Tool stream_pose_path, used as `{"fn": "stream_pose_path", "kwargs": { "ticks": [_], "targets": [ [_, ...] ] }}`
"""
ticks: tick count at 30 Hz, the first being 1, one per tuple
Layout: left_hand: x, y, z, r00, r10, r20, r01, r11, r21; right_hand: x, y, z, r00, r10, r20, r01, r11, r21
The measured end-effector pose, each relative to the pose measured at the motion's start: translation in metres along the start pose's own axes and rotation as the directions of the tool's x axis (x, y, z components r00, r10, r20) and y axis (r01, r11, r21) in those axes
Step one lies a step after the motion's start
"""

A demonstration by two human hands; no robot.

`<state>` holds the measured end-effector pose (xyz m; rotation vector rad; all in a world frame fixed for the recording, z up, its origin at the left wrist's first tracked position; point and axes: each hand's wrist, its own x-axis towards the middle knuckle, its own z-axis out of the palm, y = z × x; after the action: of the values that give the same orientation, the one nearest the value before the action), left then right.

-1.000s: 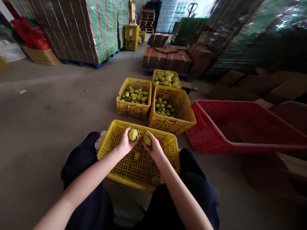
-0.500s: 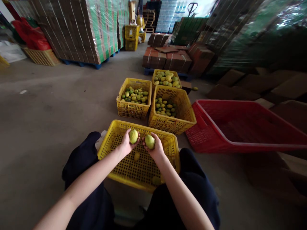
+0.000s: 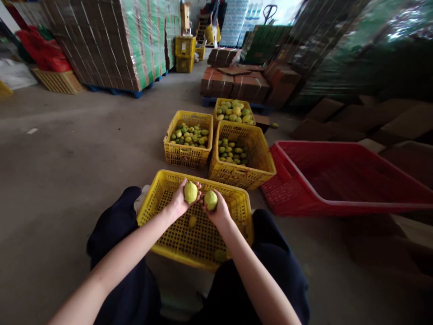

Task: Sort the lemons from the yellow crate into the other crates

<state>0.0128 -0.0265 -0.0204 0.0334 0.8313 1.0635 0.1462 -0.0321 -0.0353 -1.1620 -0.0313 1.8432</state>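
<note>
My left hand point(image 3: 181, 201) is closed round a yellow-green lemon point(image 3: 191, 192), which rests in the palm with its tip up. Close beside it, my right hand point(image 3: 218, 211) grips a greener lemon point(image 3: 210, 200). Both hands are above a yellow plastic crate point(image 3: 158, 180) that stands between my knees. On the crate's perforated floor lies a small yellow lemon point(image 3: 192, 221). A darker green fruit point(image 3: 219, 256) sits in its near right corner, partly in shadow.
Ahead stand a left yellow crate point(image 3: 187, 158), a right yellow crate point(image 3: 237, 176) and a farther yellow crate point(image 3: 216, 108), each holding several lemons. A large red basket point(image 3: 294, 207) is at the right. Wrapped pallets point(image 3: 145, 45) and flattened cartons point(image 3: 250, 85) lie beyond. A person point(image 3: 214, 20) carries yellow crates at the back.
The lemon in my left hand has turned and shifted slightly right, and those fingers have straightened somewhat. My right hand has barely moved. The distant person has come into fuller view.
</note>
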Motion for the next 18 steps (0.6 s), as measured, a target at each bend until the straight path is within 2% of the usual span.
{"fn": "stream_pose_path", "kwargs": {
  "ticks": [4, 6, 9, 14, 18],
  "targets": [
    [0.0013, -0.0001, -0.0008, 1.000, 0.009, 0.002, -0.009, 1.000, -0.002, -0.0041, -0.0008, 0.0045, 0.999, -0.046, 0.014, 0.046, 0.999, 0.022],
    [0.0029, -0.0012, -0.0023, 0.998, 0.037, -0.056, -0.035, 0.999, 0.022, -0.0060, -0.0018, 0.0063, 0.998, -0.062, 0.003, 0.061, 0.998, 0.021],
    [0.0059, -0.0030, -0.0050, 0.990, 0.024, -0.141, -0.019, 0.999, 0.041, -0.0061, -0.0024, 0.0048, 0.999, -0.016, 0.040, 0.015, 0.999, 0.034],
    [0.0095, -0.0054, -0.0074, 0.981, 0.001, -0.195, -0.003, 1.000, -0.010, -0.0048, -0.0008, 0.0025, 0.999, 0.015, 0.047, -0.017, 0.999, 0.038],
    [0.0095, -0.0051, -0.0049, 0.967, 0.064, -0.247, -0.069, 0.998, -0.012, -0.0075, -0.0004, 0.0075, 0.999, -0.025, 0.031, 0.026, 1.000, -0.008]
  ]
}}
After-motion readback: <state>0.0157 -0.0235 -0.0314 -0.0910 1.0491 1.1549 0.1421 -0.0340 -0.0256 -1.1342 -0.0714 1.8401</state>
